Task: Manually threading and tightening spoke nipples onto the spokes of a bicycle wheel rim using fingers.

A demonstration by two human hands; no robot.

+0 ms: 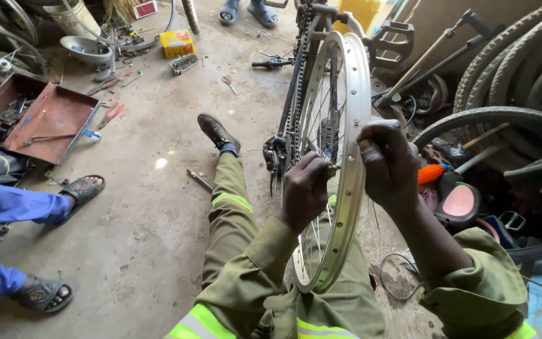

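At the centre of the frame, the fingertips of the left hand [305, 188] are pressed together around something small at the spokes [317, 135] inside the bare wheel rim [354, 125]; whether it is a tool or a spoke nipple is too small to tell. The right hand [387, 160] curls over the rim's outer edge just to the right, its fingers bunched and pinching at the metal, the tips hidden behind the knuckles.

The rim stands upright between the person's legs, running from the lower middle of the frame up to the top centre, with no tyre on it. It looks light and stiff, smooth and likely slippery along its polished channel; the thin spokes probably flex and could bend if loaded sideways. The firm hold is the rim's edge itself. A chain [296, 94] runs just left of it, touching or nearly touching the frame parts there.

To the right, stacked tyres [509, 69] crowd close, leaving little room. The left half of the frame is open concrete floor [152, 207], with a red tray [58, 113] of tools at upper left and another person's sandalled foot [83, 188] beside it.
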